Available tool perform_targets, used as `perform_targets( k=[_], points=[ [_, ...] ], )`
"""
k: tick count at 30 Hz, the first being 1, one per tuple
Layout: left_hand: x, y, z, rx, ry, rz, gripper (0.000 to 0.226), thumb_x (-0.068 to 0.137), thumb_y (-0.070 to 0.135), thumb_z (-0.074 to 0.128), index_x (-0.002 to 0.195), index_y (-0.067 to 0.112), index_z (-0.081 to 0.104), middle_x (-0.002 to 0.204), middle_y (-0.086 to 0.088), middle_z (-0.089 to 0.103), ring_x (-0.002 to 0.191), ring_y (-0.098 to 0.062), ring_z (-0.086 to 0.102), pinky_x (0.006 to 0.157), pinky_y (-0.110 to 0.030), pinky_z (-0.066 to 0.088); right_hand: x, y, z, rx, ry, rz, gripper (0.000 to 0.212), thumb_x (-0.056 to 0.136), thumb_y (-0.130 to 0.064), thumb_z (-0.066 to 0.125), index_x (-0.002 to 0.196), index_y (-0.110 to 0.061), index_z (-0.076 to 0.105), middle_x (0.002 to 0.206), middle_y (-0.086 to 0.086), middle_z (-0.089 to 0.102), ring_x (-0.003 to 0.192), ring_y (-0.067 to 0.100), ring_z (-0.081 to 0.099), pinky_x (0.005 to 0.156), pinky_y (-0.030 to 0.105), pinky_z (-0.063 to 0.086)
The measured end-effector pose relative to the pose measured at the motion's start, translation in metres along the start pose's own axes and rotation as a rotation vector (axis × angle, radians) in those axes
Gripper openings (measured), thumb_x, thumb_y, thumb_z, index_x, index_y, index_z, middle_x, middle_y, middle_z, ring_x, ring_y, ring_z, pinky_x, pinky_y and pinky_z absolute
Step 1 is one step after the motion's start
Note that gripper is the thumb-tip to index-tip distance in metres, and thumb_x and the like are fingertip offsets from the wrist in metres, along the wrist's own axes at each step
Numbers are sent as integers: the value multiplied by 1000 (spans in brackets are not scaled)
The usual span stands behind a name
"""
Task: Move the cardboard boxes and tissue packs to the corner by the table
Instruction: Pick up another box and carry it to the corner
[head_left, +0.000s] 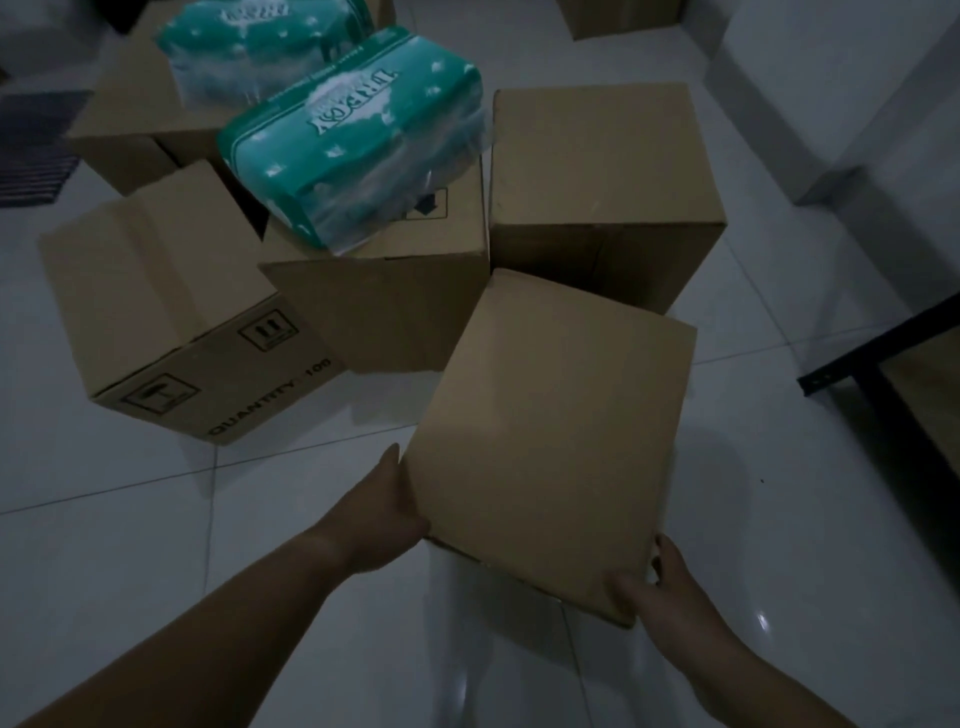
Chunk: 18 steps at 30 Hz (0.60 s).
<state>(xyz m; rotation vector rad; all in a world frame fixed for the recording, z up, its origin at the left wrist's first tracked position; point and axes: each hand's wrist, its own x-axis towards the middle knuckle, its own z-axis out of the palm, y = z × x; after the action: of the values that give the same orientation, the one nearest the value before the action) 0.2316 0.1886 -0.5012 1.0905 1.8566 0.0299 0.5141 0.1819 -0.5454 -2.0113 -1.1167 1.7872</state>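
Observation:
I hold a plain cardboard box (550, 436) tilted above the white floor. My left hand (389, 504) grips its near left corner and my right hand (660, 587) grips its near right corner. Beyond it stand more cardboard boxes: a printed box (171, 317) at left, a middle box (384, 301), a tall box (597, 171) at right and a far box (140, 114). A green tissue pack (353, 145) lies on the middle box, and a second tissue pack (260, 41) rests on the far box.
A black-framed table (883, 364) edge juts in at the right. A white wall and ledge (831, 93) run along the upper right. A dark striped mat (36, 145) lies at far left. Another box (623, 15) sits at the top edge.

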Motion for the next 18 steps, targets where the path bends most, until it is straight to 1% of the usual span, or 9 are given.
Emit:
perform_targets(
  k=[2,4,6,7,9,11,13,16,18],
  points=[
    [7,-4,4,-97,-31,-70,98,85,22,65,153,12,-4,158,-5,23,141,-24,31,103,-31,35,6,5,3,29,-30,86,81,69,-32,63,144,-27,32,129,-4,53,107,18,50,85,27,41],
    [11,-7,7,-201,-15,-127,90,84,16,64,153,10,7,155,-6,28,138,-26,35,107,-33,35,9,9,6,59,-43,148,84,69,-33,66,145,-27,33,124,-4,53,109,20,51,92,31,39],
    [13,-6,8,-274,-8,-136,65,83,11,60,142,11,34,140,-6,48,120,-26,52,101,-36,45,8,12,6,89,-24,134,68,81,-22,70,141,-28,38,125,-2,56,112,20,52,97,34,42],
    [11,-4,9,-301,-7,-133,56,83,10,59,137,12,41,131,-5,55,111,-23,56,94,-37,49,5,14,4,98,-4,116,62,85,-16,69,139,-30,40,127,-2,57,112,20,53,99,37,43],
    [3,2,8,-357,-3,-122,53,85,8,59,135,14,42,120,-1,55,105,-20,56,81,-30,47,-3,17,-4,110,45,93,65,84,-15,70,140,-33,41,127,-4,57,112,19,53,102,42,44],
    [-9,10,4,-414,0,-105,56,87,6,59,137,18,39,119,2,53,104,-17,56,72,-23,45,-14,13,-13,138,83,74,68,85,-13,70,141,-37,40,128,-5,56,113,20,54,104,48,43],
    [-21,22,-3,-477,-5,-92,54,90,4,55,137,25,37,114,7,53,98,-11,55,66,-22,44,-28,2,-21,215,98,76,60,90,-9,65,135,-42,43,126,-6,57,107,17,57,99,47,46],
    [-44,44,-21,-541,-20,-65,49,92,3,51,131,29,38,105,15,51,92,-5,52,62,-22,44,-54,-19,-33,285,84,91,46,93,-8,60,124,-40,49,123,-7,61,94,3,57,87,40,51],
    [-63,59,-35,-528,-48,-43,48,92,5,52,131,28,38,107,13,53,93,-6,54,62,-23,44,-79,-35,-42,322,67,105,43,95,-7,56,127,-35,49,117,-8,61,89,0,56,70,32,52]
  ],
)
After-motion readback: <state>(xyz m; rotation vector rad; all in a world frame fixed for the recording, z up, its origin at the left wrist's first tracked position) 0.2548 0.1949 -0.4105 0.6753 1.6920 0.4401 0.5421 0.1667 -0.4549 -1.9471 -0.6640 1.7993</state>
